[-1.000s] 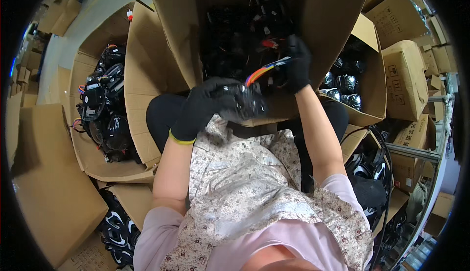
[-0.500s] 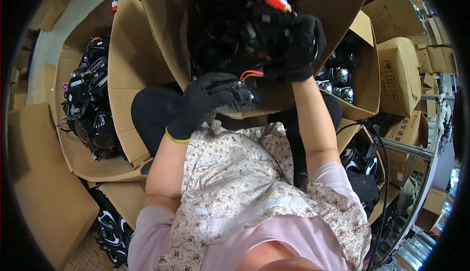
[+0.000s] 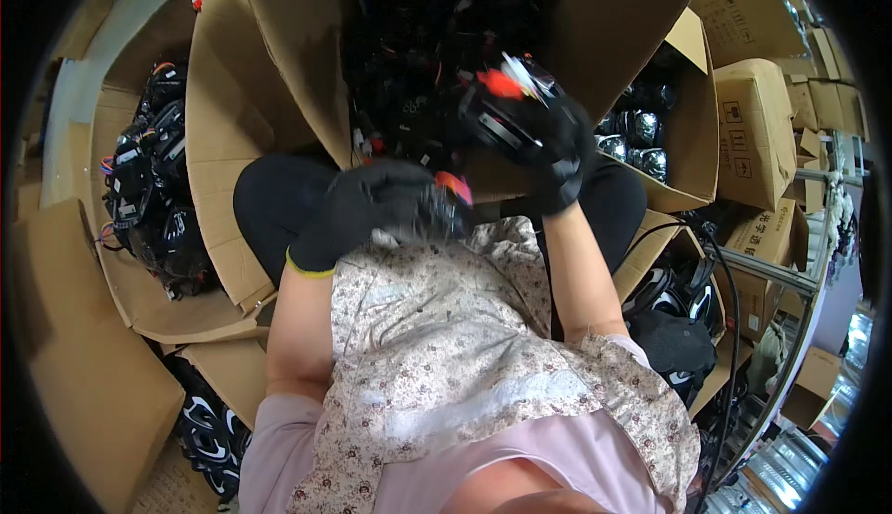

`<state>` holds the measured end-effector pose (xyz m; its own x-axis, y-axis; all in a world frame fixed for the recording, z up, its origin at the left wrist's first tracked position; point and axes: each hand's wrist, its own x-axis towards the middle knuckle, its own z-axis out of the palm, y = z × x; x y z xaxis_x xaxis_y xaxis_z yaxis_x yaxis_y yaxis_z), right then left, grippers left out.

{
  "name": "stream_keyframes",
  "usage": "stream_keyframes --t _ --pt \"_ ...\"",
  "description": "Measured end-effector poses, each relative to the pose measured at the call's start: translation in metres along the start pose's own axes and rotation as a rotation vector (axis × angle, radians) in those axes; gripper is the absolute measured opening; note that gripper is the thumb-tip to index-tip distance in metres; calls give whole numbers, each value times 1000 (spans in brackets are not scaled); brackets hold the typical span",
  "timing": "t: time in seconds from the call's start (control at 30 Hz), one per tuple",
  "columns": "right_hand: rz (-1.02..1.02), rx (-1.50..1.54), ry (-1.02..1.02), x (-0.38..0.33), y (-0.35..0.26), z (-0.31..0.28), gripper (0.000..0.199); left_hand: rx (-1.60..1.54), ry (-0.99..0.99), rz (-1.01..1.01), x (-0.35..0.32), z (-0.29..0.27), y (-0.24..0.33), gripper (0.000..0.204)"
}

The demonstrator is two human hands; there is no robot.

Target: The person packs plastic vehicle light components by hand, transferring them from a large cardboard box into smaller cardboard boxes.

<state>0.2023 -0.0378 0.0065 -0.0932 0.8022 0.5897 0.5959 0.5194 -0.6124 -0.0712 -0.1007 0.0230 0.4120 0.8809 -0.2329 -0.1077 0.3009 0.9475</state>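
Note:
Both my hands wear black gloves. My left hand [image 3: 367,207] is closed around a small black part with a red-orange wire end [image 3: 452,187], held low over my lap, blurred. My right hand [image 3: 548,147] is raised higher, at the mouth of a big open cardboard box [image 3: 613,12], and grips a black lamp-like part with red and white wires [image 3: 506,105]. The box in front of me is filled with several tangled black parts and wires [image 3: 418,59].
A carton at left [image 3: 214,142] holds black parts [image 3: 153,189]. A box at right [image 3: 688,133] holds shiny black lamps [image 3: 636,128]. Stacked sealed cartons [image 3: 753,124] and a metal shelf [image 3: 780,272] stand at right. More black-and-white parts lie at lower left [image 3: 204,430].
My right hand has risen from beside my left hand to the box mouth, carrying the wired part. My left hand stayed low on its small part.

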Motion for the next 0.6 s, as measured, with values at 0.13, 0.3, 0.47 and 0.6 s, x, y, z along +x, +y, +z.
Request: stream_keyframes --t 0.13,0.3,0.47,0.6 --pt "382 246 -69 4 82 44 36 256 214 106 52 -12 -51 34" --pt "21 -498 -364 -7 124 36 43 -234 512 137 53 -41 -52 34" --pt "334 -430 -369 -9 125 59 48 -755 300 401 48 -38 3 45" --pt "234 -612 -215 -8 130 88 48 -1129 130 635 24 -75 13 49"
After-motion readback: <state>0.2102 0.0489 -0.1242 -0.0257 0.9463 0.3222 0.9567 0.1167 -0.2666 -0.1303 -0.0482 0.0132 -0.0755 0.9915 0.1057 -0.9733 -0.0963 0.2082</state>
